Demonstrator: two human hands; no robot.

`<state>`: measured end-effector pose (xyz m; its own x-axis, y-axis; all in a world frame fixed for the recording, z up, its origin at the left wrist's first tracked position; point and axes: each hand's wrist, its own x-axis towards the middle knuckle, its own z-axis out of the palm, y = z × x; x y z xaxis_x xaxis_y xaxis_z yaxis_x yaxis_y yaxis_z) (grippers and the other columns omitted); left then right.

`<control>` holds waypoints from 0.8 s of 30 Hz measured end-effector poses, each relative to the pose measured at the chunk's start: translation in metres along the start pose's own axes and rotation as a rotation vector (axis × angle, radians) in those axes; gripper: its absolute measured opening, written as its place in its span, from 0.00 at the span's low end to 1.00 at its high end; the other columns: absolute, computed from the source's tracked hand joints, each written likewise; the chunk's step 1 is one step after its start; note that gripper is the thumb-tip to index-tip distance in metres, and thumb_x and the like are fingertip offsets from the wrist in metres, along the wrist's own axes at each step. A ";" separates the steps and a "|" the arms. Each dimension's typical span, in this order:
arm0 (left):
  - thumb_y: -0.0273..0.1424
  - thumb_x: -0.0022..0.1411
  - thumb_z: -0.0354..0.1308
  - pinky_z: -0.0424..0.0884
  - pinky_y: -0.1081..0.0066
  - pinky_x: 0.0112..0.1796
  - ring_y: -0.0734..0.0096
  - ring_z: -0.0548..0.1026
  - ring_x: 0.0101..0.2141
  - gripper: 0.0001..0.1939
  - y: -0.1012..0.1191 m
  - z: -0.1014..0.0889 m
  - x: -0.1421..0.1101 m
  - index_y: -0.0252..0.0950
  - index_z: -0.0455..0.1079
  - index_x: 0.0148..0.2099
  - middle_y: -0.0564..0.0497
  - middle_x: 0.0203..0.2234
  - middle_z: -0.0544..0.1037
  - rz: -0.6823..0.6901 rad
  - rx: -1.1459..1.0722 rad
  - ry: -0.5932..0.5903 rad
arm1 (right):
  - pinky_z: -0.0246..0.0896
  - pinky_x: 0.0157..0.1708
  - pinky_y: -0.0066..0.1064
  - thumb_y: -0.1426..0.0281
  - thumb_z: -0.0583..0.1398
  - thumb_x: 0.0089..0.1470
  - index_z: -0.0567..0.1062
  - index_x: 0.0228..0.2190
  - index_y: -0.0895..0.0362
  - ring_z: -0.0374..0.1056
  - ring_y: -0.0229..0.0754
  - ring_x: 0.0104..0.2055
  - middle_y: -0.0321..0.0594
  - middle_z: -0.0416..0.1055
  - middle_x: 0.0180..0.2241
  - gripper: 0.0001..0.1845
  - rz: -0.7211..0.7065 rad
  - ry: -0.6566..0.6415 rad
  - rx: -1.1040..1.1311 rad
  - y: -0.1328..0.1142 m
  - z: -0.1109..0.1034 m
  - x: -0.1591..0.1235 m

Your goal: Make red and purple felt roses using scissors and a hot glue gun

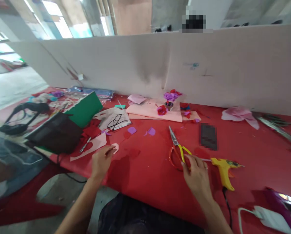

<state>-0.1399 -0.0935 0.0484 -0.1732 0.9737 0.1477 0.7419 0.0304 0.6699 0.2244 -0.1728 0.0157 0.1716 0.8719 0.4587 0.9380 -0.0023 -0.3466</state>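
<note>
My left hand lies near the table's front edge with its fingers curled, the fingertips touching a small pink paper piece. My right hand reaches onto the red table, its fingers resting on the yellow and orange handles of a pair of scissors that lies flat with its blades pointing away from me. A yellow glue gun lies just to the right of that hand.
Pink sheets with paper flowers sit near the white partition. A black bag, a green sheet, eyeglasses, and paper scraps crowd the left. A dark block and a charger lie to the right.
</note>
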 end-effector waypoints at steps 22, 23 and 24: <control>0.29 0.61 0.53 0.67 0.57 0.52 0.56 0.73 0.50 0.13 0.020 0.049 0.003 0.35 0.74 0.47 0.40 0.48 0.76 0.216 0.078 -0.134 | 0.66 0.29 0.34 0.62 0.63 0.42 0.69 0.41 0.56 0.70 0.42 0.28 0.42 0.73 0.32 0.23 0.682 -0.219 0.871 -0.005 -0.003 0.031; 0.29 0.62 0.53 0.67 0.58 0.52 0.58 0.72 0.52 0.16 0.029 0.055 0.003 0.35 0.71 0.51 0.40 0.51 0.75 0.246 0.030 -0.160 | 0.66 0.28 0.33 0.62 0.64 0.40 0.70 0.40 0.55 0.69 0.40 0.28 0.40 0.73 0.31 0.22 0.750 -0.175 1.025 -0.007 -0.008 0.030; 0.29 0.62 0.53 0.67 0.59 0.53 0.59 0.71 0.53 0.18 0.038 0.061 0.002 0.35 0.69 0.54 0.41 0.53 0.73 0.273 -0.004 -0.173 | 0.65 0.28 0.31 0.63 0.66 0.38 0.71 0.38 0.54 0.68 0.38 0.27 0.38 0.73 0.31 0.22 0.792 -0.133 1.156 -0.010 -0.013 0.029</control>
<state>-0.0724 -0.0766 0.0300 0.1447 0.9697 0.1970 0.7431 -0.2380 0.6255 0.2243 -0.1536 0.0431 0.4402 0.8680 -0.2297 -0.1777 -0.1665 -0.9699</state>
